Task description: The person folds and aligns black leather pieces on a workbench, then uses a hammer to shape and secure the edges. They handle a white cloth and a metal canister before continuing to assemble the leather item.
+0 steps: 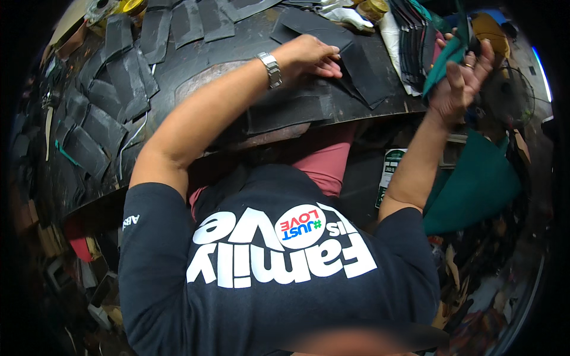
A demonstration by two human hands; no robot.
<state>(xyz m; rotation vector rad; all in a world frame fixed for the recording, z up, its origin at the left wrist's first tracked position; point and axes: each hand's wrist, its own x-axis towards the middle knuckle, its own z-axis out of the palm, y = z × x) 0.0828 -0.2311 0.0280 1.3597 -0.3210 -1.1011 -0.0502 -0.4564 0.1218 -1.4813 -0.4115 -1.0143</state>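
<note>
My left hand (314, 56), with a metal watch on its wrist, is over the dark worktable. Its fingers are curled, and the thumb and fingertips pinch the edge of a black flat panel (363, 65). More black panels lie overlapped beneath and behind this one. Raised off the table's right end, my right hand (464, 83) grips a narrow teal piece of sheet material (440, 66). Some of its fingers pass behind that piece, and the others stick up, one wearing a ring. A dark strip (473, 38) shows beside those fingers.
Many grey-black cut pieces (127, 77) lie over the worktable's (237, 50) left and far side. A stack of dark panels (409, 44) stands at the far right, near yellow tape rolls (373, 9). Large teal sheet material (475, 184) hangs below my right forearm. A fan (507, 92) is farther right.
</note>
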